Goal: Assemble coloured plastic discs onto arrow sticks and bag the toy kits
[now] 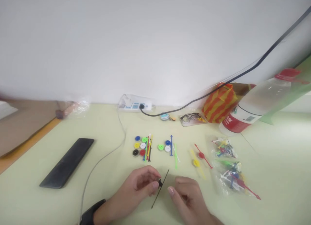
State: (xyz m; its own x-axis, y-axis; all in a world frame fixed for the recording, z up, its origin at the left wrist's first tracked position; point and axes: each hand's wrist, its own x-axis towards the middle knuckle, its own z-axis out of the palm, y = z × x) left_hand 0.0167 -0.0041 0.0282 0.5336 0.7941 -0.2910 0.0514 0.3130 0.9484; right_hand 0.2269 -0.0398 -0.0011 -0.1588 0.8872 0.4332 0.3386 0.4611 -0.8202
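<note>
My left hand (139, 187) pinches a small black disc with a thin black arrow (165, 179) attached, the arrow slanting up to the right. Just right of it, my right hand (188, 195) is curled with the fingers folded in; whether anything is inside is hidden. Beyond my hands lie several coloured discs (143, 146) beside a bundle of arrows (149, 148). A smaller group has green, blue and white discs (167, 148) with a few arrows (171, 145). To the right, a red arrow with its disc (201, 155) lies next to a yellow one (196, 163).
Clear bags of coloured spinners (234, 179) lie at right, near a large bottle (245, 114) and a striped bag (218, 103). A power strip (134, 103) and glasses (190, 118) stand at the wall. A black slab (67, 163) and a grey cable (97, 165) lie left.
</note>
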